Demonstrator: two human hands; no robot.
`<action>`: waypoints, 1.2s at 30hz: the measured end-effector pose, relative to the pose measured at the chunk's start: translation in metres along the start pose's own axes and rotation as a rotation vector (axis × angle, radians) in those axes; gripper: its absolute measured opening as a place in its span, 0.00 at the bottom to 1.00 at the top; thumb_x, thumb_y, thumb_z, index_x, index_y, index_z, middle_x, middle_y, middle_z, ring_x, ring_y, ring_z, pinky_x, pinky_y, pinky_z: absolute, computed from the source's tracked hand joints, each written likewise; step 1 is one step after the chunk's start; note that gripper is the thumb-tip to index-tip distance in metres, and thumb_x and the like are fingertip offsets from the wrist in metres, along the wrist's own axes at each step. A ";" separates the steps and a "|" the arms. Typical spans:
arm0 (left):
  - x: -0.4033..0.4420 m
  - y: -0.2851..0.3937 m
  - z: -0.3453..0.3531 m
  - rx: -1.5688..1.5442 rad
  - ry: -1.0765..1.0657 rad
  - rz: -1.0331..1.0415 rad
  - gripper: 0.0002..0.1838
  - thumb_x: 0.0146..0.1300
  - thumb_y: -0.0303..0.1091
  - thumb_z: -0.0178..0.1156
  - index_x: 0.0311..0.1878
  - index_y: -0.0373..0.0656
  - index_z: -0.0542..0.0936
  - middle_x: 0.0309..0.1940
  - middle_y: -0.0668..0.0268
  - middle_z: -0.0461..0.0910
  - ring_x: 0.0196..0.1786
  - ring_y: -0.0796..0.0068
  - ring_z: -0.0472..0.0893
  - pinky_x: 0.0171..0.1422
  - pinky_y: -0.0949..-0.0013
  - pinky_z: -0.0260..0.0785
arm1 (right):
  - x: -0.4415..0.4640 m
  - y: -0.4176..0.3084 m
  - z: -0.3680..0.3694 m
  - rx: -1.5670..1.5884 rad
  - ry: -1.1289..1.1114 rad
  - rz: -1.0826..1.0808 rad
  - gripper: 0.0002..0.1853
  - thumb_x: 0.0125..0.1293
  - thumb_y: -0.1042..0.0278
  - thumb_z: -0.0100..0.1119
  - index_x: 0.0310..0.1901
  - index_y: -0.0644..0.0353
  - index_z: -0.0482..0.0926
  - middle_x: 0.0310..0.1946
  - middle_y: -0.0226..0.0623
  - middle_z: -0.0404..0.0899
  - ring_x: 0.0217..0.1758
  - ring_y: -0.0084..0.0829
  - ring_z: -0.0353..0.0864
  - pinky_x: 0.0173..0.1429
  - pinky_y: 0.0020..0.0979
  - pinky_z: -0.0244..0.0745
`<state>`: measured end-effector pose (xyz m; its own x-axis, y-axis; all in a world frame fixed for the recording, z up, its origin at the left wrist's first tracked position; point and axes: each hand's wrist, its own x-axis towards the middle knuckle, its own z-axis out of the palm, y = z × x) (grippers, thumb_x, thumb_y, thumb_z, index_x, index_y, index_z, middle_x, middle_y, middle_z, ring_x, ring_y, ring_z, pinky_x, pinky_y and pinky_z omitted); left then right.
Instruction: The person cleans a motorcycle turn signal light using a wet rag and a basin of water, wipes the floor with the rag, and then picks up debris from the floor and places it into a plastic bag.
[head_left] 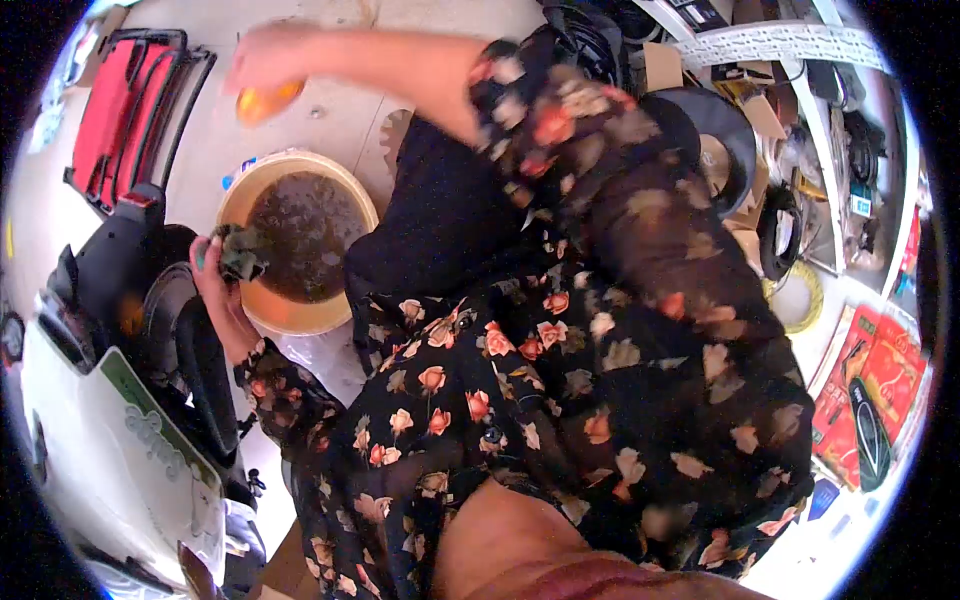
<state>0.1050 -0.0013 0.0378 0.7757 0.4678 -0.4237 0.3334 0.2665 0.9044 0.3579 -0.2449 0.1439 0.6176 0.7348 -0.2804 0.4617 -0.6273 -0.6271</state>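
My left hand [212,292] is closed around a crumpled grey-green cloth [241,253] at the left rim of a cream-coloured bucket [303,326]. Dark, murky water [305,235] with foamy patches fills much of the bucket. Beyond it, my right hand [268,62] is stretched out over the floor, smeared by motion, so its fingers do not show clearly. A shiny orange-yellow object [270,102] shows right beside that hand; whether the hand grips it cannot be made out.
Red panels with black frames [125,120] lie at the upper left. A white and black scooter [120,440] stands close on the left. Shelving [790,45] with boxes and parts lines the right, near a yellow coil [795,298] and red packages [875,385].
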 end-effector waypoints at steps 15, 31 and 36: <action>-0.029 -0.038 -0.007 -0.179 0.032 -0.151 0.12 0.58 0.27 0.63 0.44 0.45 0.73 0.39 0.63 0.78 0.42 0.65 0.80 0.46 0.62 0.76 | -0.238 0.403 0.008 -0.098 0.441 0.854 0.32 0.65 0.38 0.47 0.50 0.63 0.79 0.49 0.53 0.79 0.52 0.51 0.78 0.55 0.43 0.72; -0.047 -0.037 -0.003 -0.135 0.044 -0.222 0.11 0.60 0.30 0.62 0.44 0.45 0.72 0.40 0.63 0.78 0.43 0.63 0.80 0.47 0.59 0.76 | -0.251 0.398 0.050 0.491 0.756 1.161 0.33 0.71 0.45 0.40 0.58 0.74 0.69 0.63 0.56 0.67 0.65 0.52 0.67 0.65 0.46 0.63; -0.066 -0.011 0.026 -0.107 0.012 -0.069 0.10 0.62 0.30 0.59 0.45 0.41 0.74 0.42 0.59 0.79 0.45 0.62 0.80 0.47 0.60 0.76 | -0.161 0.326 -0.017 -0.116 0.898 0.432 0.19 0.69 0.57 0.48 0.50 0.65 0.76 0.41 0.51 0.79 0.44 0.46 0.77 0.51 0.41 0.72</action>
<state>0.0645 -0.0567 0.0574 0.7461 0.4548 -0.4864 0.3264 0.3868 0.8625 0.4196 -0.5717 -0.0034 0.9766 0.0018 0.2149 0.1144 -0.8508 -0.5129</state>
